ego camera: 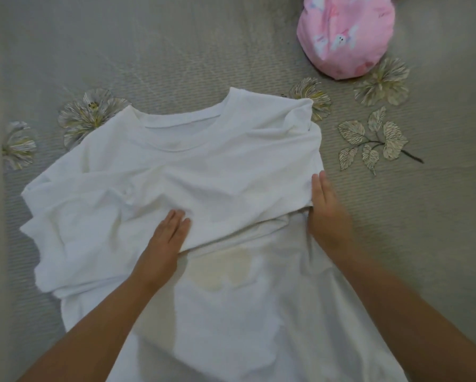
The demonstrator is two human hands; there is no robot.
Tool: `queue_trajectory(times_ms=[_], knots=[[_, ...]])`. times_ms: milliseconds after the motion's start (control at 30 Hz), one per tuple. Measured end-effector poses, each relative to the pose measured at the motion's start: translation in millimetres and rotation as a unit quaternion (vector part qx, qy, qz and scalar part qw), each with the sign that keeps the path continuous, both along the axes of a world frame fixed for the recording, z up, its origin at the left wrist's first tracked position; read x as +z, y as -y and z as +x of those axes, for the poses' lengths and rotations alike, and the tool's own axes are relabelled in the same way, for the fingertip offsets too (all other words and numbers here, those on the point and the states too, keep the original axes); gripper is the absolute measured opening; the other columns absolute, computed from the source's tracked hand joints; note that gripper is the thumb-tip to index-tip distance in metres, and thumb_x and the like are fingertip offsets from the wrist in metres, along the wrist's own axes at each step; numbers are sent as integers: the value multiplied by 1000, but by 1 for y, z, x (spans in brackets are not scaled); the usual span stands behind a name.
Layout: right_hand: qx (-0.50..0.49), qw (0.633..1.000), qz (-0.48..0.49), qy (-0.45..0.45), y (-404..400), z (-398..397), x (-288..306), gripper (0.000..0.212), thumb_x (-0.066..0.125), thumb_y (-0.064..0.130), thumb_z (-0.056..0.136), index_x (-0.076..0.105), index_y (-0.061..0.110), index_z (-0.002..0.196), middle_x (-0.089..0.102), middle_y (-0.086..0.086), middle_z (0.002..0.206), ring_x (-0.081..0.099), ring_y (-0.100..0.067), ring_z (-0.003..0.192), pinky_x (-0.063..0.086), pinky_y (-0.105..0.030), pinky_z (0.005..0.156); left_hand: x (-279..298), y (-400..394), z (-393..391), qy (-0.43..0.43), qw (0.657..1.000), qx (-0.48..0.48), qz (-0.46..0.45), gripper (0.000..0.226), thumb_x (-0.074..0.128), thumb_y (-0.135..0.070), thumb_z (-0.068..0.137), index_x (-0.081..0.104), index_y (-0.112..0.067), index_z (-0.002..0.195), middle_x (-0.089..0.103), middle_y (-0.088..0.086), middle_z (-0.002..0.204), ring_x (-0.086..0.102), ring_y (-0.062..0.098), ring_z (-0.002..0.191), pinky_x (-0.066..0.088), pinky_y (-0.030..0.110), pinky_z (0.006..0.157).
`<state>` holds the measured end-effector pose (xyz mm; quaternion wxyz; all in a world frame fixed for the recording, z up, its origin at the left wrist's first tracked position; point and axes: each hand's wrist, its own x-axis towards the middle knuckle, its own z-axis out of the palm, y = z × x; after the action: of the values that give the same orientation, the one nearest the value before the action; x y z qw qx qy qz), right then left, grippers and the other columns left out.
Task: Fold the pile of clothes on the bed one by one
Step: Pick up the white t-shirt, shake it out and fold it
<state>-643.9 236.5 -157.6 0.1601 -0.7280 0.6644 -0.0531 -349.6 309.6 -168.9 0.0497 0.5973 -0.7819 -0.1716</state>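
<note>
Head view, read from the left of the frame: a grey bedspread (176, 51) with embroidered flowers and leaves carries a white T-shirt (203, 166) spread across the middle, collar toward the top of the frame and hem running out of the bottom edge. At centre left the shirt's sleeve side lies rumpled and bunched, not yet squared. The left hand (165, 238) rests flat on the cloth at centre, fingers straight and together, pressing down on the edge of an upper layer that has been laid across the body of the shirt. Below that edge a faint yellowish patch shows on the lower layer. Further right, the right hand (327, 213) lies at the shirt's right margin, fingers extended and close together against the folded edge; whether the thumb is tucked under the cloth cannot be told. In the upper right of the frame sits a pink patterned bundle (344, 34), well apart from the shirt, which looks like a garment or pillow; which one is unclear.

As a judgement, this shirt is in an early fold: one layer is across, the left side and the lower length remain to be brought in. No pile is in the frame, so how many pieces are left cannot be told.
</note>
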Motion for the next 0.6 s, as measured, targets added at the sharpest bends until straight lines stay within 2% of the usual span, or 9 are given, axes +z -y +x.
queue_trajectory(times_ms=[100,167,233,300,367,400,467,533,600], knots=[[-13,999,6,-33,-8,-30,-8,51,48,-16,66,51,-17,117,51,-41,118,58,-56,94,49,-59,70,4,-10,4,-6,998,-55,-42,58,22,11,62,41,5,117,51,27,123,16,20,140,8,25,112],[-32,994,62,-80,-18,-52,-14,53,42,-7,79,42,-5,132,37,-33,137,43,-50,121,39,-58,93,-1,-23,2,47,995,-86,-11,58,38,11,58,53,3,113,58,26,117,37,34,129,30,31,106],[-42,975,156,-152,-25,-63,-21,56,36,5,91,21,12,145,14,-18,153,17,-35,140,22,-50,108,0,-27,-6,118,989,-69,48,57,43,7,54,64,4,108,63,25,113,57,43,107,50,46,82],[-30,964,181,-191,-22,-59,-20,58,33,12,94,11,15,147,6,-11,155,9,-28,142,16,-47,110,9,-22,-14,186,973,-49,128,66,40,2,65,42,6,131,34,29,140,38,47,125,39,55,95],[-28,956,205,-207,-12,-49,-11,62,37,15,90,10,12,146,7,-9,155,7,-26,142,15,-48,111,10,-19,-7,182,956,-27,228,70,37,-12,82,7,-10,146,-10,16,152,-1,35,142,8,44,114],[-36,955,221,-197,-4,-45,-5,65,42,15,87,14,11,145,9,-9,154,8,-26,142,16,-46,111,13,-15,-3,122,958,9,258,69,35,-21,83,11,-11,146,-5,12,154,0,30,143,6,38,114],[-46,973,192,-116,10,-40,9,57,46,12,79,35,-1,133,29,-18,146,25,-30,136,26,-40,107,21,-4,4,4,978,70,194,63,33,-26,76,42,1,134,35,22,143,31,36,134,21,39,110],[-52,996,76,5,24,-29,27,40,42,9,75,55,-11,107,55,-27,117,49,-36,113,34,-36,90,22,12,11,-7,990,107,91,52,37,-18,77,58,10,114,57,29,119,52,46,113,37,51,96],[3,999,-24,28,48,-14,36,30,47,1,80,60,-12,105,61,-27,108,54,-38,106,33,-35,91,21,35,14,41,989,131,53,44,43,-8,79,55,13,116,55,31,121,50,48,115,38,54,96]])
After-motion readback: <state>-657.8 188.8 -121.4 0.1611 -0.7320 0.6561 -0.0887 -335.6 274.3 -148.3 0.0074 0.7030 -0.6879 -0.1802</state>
